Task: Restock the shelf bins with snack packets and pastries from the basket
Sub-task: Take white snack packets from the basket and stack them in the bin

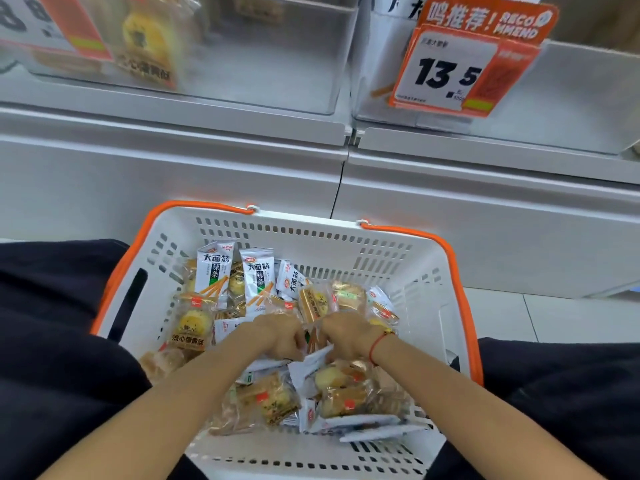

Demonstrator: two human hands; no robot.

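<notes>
A white basket (388, 258) with orange handles sits between my knees, holding several white snack packets (257, 278) and clear-wrapped pastries (192, 323). Both hands reach down into its middle. My left hand (277, 336) has its fingers curled down among the packets. My right hand (346, 336), a red string at its wrist, curls over a white packet (317, 362); the fingertips are hidden. Above, the left clear shelf bin (277, 64) holds a pastry pack (149, 39). The right shelf bin (571, 98) shows a snack stick at its bottom.
An orange price tag reading 13.5 (446, 74) hangs on the right bin's front. A white and orange tag (45, 22) hangs on the left bin. The white shelf front (173, 161) runs across below the bins. Pale floor tiles (554, 317) lie at the right.
</notes>
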